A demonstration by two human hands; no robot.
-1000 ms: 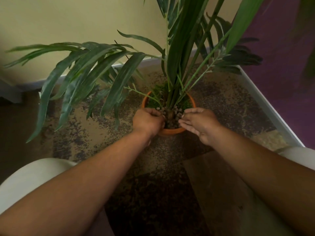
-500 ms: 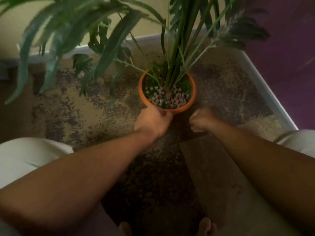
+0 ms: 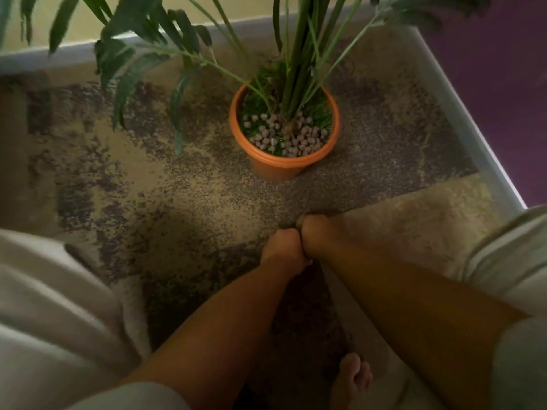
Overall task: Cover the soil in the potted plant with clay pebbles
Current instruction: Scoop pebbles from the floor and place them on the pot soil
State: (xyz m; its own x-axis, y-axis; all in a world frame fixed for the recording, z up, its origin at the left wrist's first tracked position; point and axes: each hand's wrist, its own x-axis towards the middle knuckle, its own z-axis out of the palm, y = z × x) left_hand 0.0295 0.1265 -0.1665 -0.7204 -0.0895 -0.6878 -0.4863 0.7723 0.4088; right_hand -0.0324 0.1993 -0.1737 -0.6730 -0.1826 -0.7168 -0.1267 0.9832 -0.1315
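1. Fingers of the left hand (image 3: 284,247): curled under the palm, with only the back of the hand showing. Cannot tell whether they hold anything.
2. Fingers of the right hand (image 3: 314,235): also curled, knuckles towards the pot. Their inner side is hidden and blurred, so the contents cannot be told.
3. The two hands touch side by side, low over the carpet (image 3: 165,184). They are well apart from the pot and on its near side. Both forearms are bare.
4. The orange pot (image 3: 275,168) stands upright on the carpet beyond the hands, near the corner of the room.
5. Clay pebbles (image 3: 291,137) lie inside the pot, grouped over the near half of the surface and around the base of the plant stems (image 3: 299,69).
6. Green tufts (image 3: 254,105) show between the pebbles and fill the far half of the pot.
7. Long leaves (image 3: 139,63) spread to the left above the carpet.
8. Periphery: light trousers (image 3: 53,306) at both lower sides, a bare foot (image 3: 353,377) at the bottom, a pale skirting board (image 3: 461,119) and a purple wall (image 3: 503,69).
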